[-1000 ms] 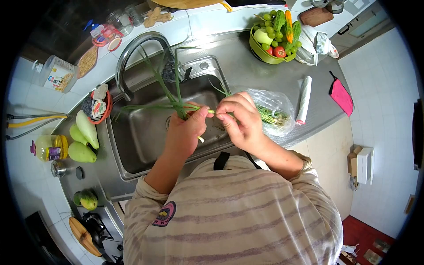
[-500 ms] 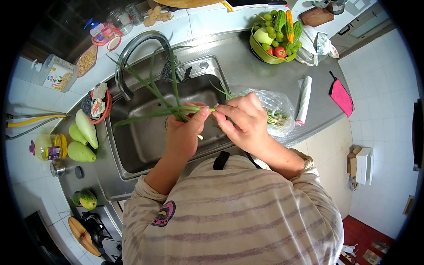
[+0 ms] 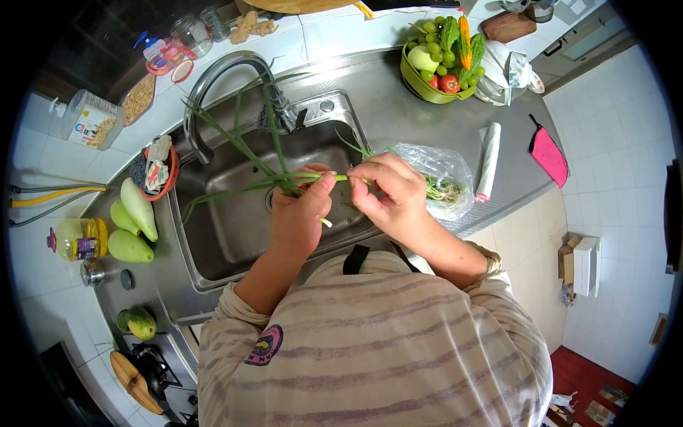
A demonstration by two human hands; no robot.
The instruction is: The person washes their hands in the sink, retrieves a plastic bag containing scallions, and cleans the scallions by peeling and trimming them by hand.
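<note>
Over the sink, my left hand is closed round several scallions. Their long green leaves fan out to the left and up past the faucet. A white stem end pokes out below this hand. My right hand pinches the pale end of one stalk, which stretches level between both hands. Just right of that hand lies a clear plastic bag with more scallions, roots showing, on the counter. What sits exactly between the right fingertips is too small to make out.
A green basket of fruit and vegetables stands at the back right. A white plastic roll and a pink cloth lie on the right. Left of the sink are pale green gourds, an oil bottle and a red basket.
My right hand has shifted slightly, its fingers now more curled at the stalk's end. The left hand still holds the scallions, with barely any movement.
</note>
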